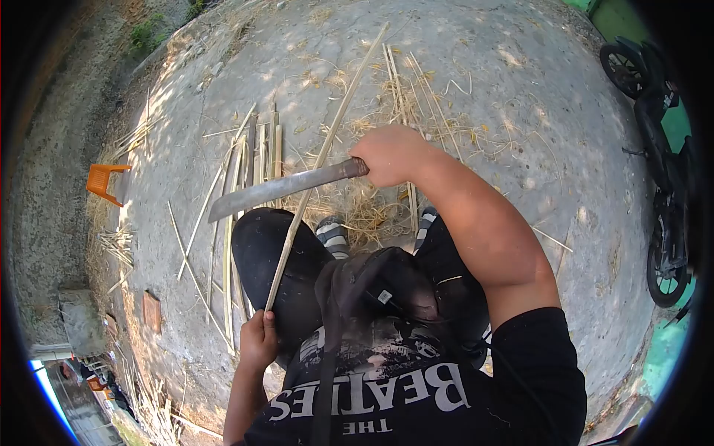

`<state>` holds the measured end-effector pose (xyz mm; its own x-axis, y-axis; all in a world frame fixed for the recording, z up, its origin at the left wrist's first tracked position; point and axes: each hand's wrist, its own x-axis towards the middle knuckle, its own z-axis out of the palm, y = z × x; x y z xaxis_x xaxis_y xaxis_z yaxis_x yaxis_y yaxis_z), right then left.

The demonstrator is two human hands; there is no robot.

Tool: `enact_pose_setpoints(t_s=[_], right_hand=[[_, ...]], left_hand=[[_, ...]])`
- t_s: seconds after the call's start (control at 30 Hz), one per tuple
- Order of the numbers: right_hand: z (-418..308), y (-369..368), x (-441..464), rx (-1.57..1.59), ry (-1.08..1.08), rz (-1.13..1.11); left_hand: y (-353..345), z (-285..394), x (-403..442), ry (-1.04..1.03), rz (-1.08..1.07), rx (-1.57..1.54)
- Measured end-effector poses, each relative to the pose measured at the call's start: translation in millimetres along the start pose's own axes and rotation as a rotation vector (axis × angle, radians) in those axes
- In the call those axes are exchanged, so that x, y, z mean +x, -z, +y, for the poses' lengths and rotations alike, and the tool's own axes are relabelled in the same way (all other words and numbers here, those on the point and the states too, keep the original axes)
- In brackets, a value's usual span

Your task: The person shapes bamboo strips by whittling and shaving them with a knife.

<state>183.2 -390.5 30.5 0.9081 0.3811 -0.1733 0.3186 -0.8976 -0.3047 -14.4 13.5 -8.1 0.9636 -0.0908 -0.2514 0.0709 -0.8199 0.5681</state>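
My right hand (390, 154) is closed around the handle of a machete (286, 187), whose broad blade points left and lies across a long bamboo strip (327, 141) in this view. The strip runs from near my lap up to the upper middle. Its lower end is in my left hand (259, 338), closed at the left beside my knee. Whether blade and strip touch, I cannot tell. A dark cloth (364, 286) lies over my lap, and fibre shavings (364, 212) are on the ground between my feet.
Several bamboo strips (242, 160) lie on the ground left of my knee, and more strips (401, 97) lie ahead. An orange stool (106, 181) and a brick (152, 311) are at the left. At the far right stands a black motorcycle (666, 186).
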Motion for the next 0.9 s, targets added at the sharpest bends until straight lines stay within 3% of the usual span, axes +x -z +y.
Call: enact_pose_setpoints(t_s=[0.13,0.23,0.43,0.53,0.67,0.77,0.83,0.9], right_hand=[[-4,1,1,-0.061,0.191,0.055],[57,-1,18,0.134,-0.197,0.115],[43,12,7,0.053,-0.355,0.105],[26,12,1,0.047,-0.193,-0.048],[-3,9,-1,-0.117,0.070,-0.026],[42,5,11,-0.048,-0.056,0.095],[83,12,17,0.256,-0.329,0.126],[83,8,16,0.171,-0.360,0.162]], left_hand=[[-1,0,0,-0.028,0.028,0.058],[-9,-7,-8,-0.042,0.072,0.093],[1,1,0,-0.004,-0.032,0.089],[4,1,2,0.009,-0.065,0.111],[1,4,3,-0.013,-0.035,0.114],[-4,-8,-7,-0.036,0.006,0.112],[-7,-10,-6,-0.077,0.053,0.110],[-1,-10,-2,-0.058,0.019,0.115]])
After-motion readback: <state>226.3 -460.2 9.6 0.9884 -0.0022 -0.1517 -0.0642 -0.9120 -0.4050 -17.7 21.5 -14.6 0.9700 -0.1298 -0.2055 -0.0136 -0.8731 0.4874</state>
